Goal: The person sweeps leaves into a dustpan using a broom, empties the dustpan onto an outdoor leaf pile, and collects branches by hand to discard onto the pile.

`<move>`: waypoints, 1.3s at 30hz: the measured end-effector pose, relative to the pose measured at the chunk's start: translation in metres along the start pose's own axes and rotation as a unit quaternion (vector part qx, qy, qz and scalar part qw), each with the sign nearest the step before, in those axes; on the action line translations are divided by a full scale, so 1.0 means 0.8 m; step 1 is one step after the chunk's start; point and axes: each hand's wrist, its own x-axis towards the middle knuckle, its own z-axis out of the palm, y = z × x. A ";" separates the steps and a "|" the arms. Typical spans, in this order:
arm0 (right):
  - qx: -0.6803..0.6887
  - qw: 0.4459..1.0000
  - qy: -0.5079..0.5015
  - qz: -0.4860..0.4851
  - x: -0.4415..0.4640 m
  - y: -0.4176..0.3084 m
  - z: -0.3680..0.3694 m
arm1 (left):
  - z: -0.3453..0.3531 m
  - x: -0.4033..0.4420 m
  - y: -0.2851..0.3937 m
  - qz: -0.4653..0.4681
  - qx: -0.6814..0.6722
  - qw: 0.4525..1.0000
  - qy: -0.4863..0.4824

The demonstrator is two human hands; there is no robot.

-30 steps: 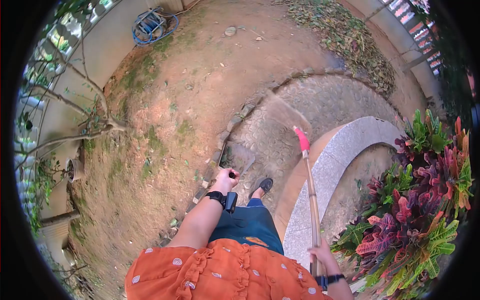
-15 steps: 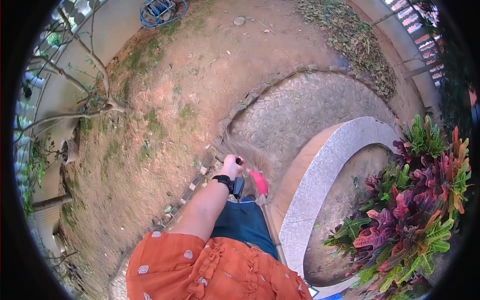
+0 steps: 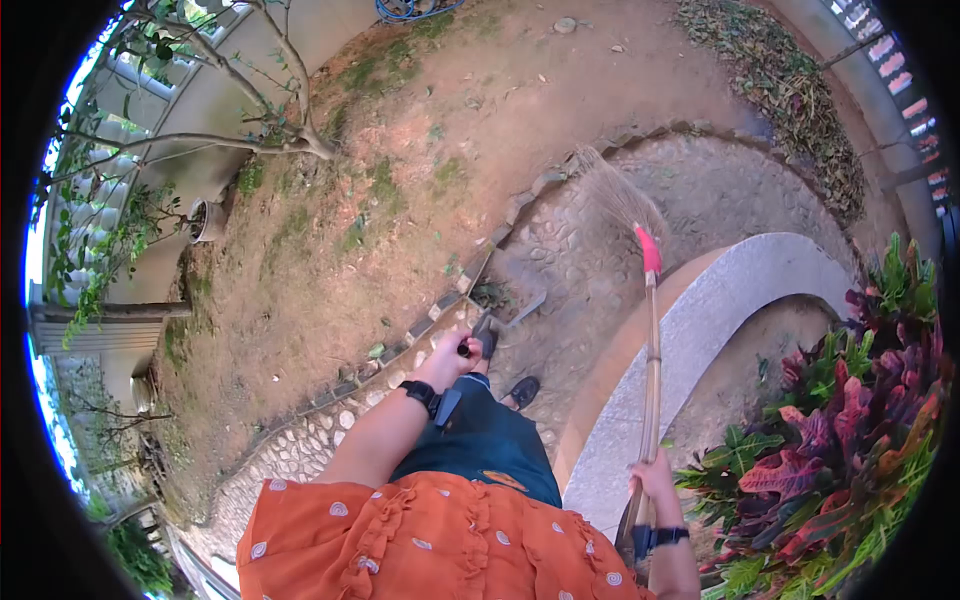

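My right hand [image 3: 655, 474] is wrapped round the long bamboo-like stick of a broom [image 3: 653, 370]. Its pale bristles fan out over the stone paving, beyond a pink-red collar. In front of my shorts, my left hand [image 3: 452, 358] grips a handle with a dark round end, seen almost end-on. Below it, a thin grey edge, which looks like part of a dustpan [image 3: 525, 309], shows beside my shoe. Dark leafy debris [image 3: 490, 292] lies next to that edge, against the border stones. The rest of the dustpan is hidden.
A curved stone bench [image 3: 690, 330] borders the paving on the right, with colourful leafy plants [image 3: 830, 440] behind it. Border bricks [image 3: 440, 305] separate paving from bare soil. A leaf pile [image 3: 790, 100], a small tree [image 3: 315, 140] and a pot [image 3: 207, 221] stand farther off.
The broom has swung away from my feet, its bristles now farther out and to the right. My right hand has come into view. The dustpan edge and my shoes are now visible.
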 end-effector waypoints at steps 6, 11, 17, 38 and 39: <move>-0.167 0.985 -0.005 0.054 -0.032 0.080 0.035 | -0.111 -0.048 0.005 0.033 -0.062 0.998 0.003; -0.436 0.897 -0.023 0.066 -0.199 0.189 0.046 | -0.229 0.035 0.038 0.091 -0.099 0.991 0.004; -0.394 0.908 -0.010 0.143 -0.388 0.226 0.067 | -0.264 0.045 0.070 0.068 -0.117 0.991 -0.016; -0.358 0.932 0.036 -0.046 -0.357 0.399 0.305 | -0.479 -0.032 0.102 -0.004 -0.129 0.990 -0.057; -0.384 0.922 0.028 -0.041 -0.367 0.419 0.304 | -0.487 -0.030 0.106 0.001 -0.127 0.990 -0.059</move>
